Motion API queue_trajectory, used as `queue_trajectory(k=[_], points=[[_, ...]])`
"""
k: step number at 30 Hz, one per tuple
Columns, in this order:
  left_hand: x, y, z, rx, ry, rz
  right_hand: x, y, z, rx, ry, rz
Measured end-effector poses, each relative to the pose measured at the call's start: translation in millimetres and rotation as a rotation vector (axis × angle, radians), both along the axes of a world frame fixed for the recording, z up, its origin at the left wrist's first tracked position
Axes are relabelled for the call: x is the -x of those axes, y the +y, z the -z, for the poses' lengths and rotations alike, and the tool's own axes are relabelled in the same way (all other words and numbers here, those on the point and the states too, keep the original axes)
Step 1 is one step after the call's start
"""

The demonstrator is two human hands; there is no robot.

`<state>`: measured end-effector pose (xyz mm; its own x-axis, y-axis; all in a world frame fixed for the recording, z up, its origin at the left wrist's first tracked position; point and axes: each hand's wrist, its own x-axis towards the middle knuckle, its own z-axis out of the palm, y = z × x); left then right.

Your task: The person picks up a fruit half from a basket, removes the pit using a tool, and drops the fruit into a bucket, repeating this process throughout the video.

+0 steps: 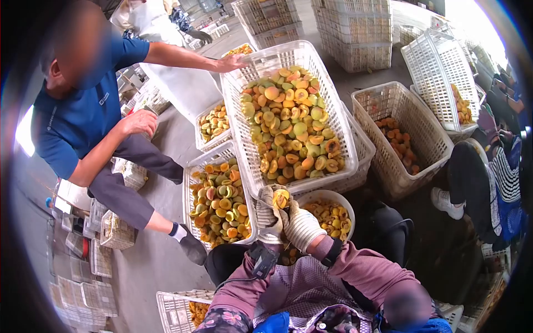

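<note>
My left hand (270,215), in a soiled grey work glove, is closed around a yellow-orange apricot (280,198) with a dark centre. From the other side, my right hand (303,226), in a white knitted glove, is closed against the same fruit; whether it also grips a small tool is hidden. Just beyond them, a large white basket (233,119) is tilted toward me and filled with apricots (294,125), many of them halved. Below and to the right of my hands stands a round white tub (351,213) holding apricot pieces (328,217).
A white crate (251,219) of apricot halves stands at left, a deep crate (383,91) with orange fruit at right. Stacked crates (355,33) rise behind. A person in a blue shirt (91,105) sits at left, one hand (230,62) at the basket's rim. Another person's leg (469,188) is at right.
</note>
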<state>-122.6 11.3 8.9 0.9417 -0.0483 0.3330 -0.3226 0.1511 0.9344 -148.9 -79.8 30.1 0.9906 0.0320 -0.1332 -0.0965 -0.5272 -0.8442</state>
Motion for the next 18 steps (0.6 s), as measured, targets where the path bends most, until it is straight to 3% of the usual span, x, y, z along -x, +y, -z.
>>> queue_trajectory(k=[2,3,5,6,7,9,10,11,12,13,15,16,17,18], points=[[1,-6,-10,-0.234,-0.174,-0.111,0,-1,5,-0.011,0.001,0.002],[-6,1,-8,-0.237,-0.171,-0.103,1,-1,6,-0.017,0.004,-0.011],[-17,15,-7,-0.005,0.233,0.123,4,-2,7,-0.039,0.019,-0.019],[-15,7,-1,0.187,0.194,0.112,6,-2,7,-0.051,0.017,-0.049],[-23,17,12,0.181,0.195,0.108,8,-3,8,-0.064,0.015,-0.078],[-46,42,50,0.011,0.169,0.421,4,0,36,-0.183,-0.010,-0.094],[-14,15,-2,0.197,0.357,0.341,0,3,58,-0.257,-0.020,-0.146],[-19,18,9,0.168,0.343,0.393,2,2,46,-0.331,-0.031,-0.197],[-23,22,16,0.219,0.439,0.412,7,-6,33,-0.576,0.253,-0.213],[-26,23,14,0.270,0.531,0.432,19,-13,17,-0.576,0.249,-0.214],[-34,30,-2,0.402,0.644,0.124,32,-29,-3,-0.966,0.720,-0.247],[-47,42,3,1.099,0.643,0.094,40,-26,-5,-1.136,0.743,-0.107],[-49,42,-7,1.097,0.635,0.102,42,-22,12,-1.267,0.790,0.099],[-49,39,-18,1.030,0.424,-0.114,45,-22,31,-1.330,0.859,0.193]])
